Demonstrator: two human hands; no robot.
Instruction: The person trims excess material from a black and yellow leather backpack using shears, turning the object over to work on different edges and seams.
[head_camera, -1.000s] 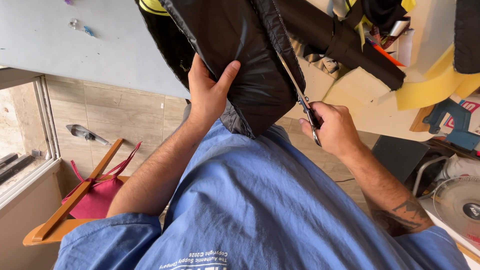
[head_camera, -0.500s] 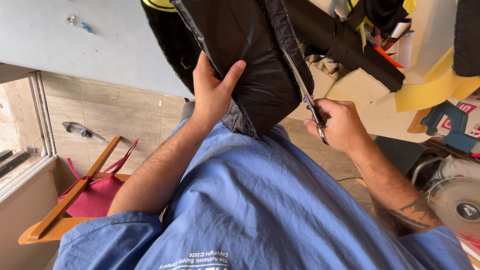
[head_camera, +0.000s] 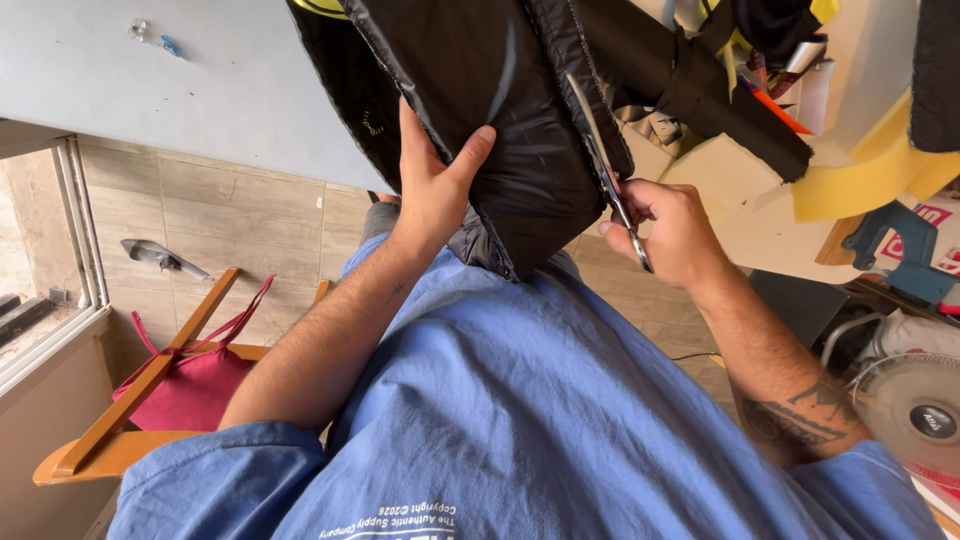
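A: Head view, only one. Where's the black padded fabric piece (head_camera: 520, 150)?

B: Upper middle of the frame, hanging down over the blue shirt (head_camera: 520, 400). Its lower corner points at the chest.

A: Left hand (head_camera: 432, 185)?

B: Flat against the fabric's left half, fingers (head_camera: 412, 130) spread wide, thumb angled up toward the centre. It presses and steadies the piece, with no pinch that I can see.

A: Right hand (head_camera: 672, 228)?

B: Right of centre, fingers closed around the handles of the scissors (head_camera: 608, 180). Blades run up and to the left from the hand, along the stitched edge (head_camera: 575, 70) of the fabric.

A: Blades open or closed?

B: Look nearly together; can't tell if fabric sits between them.

A: Key relation?

B: The seam's long axis runs top to bottom, tilting slightly right lower down. The scissors lie almost parallel to it, touching or just beside it. Right hand is just beside that edge, below and right of it; left hand sits well left of it on the panel.

A: Around it?

B: Yellow foam scraps (head_camera: 860, 180) upper right, wooden chair (head_camera: 150, 390) with a red bag (head_camera: 195, 385) lower left, tiled floor (head_camera: 240, 220) beneath.
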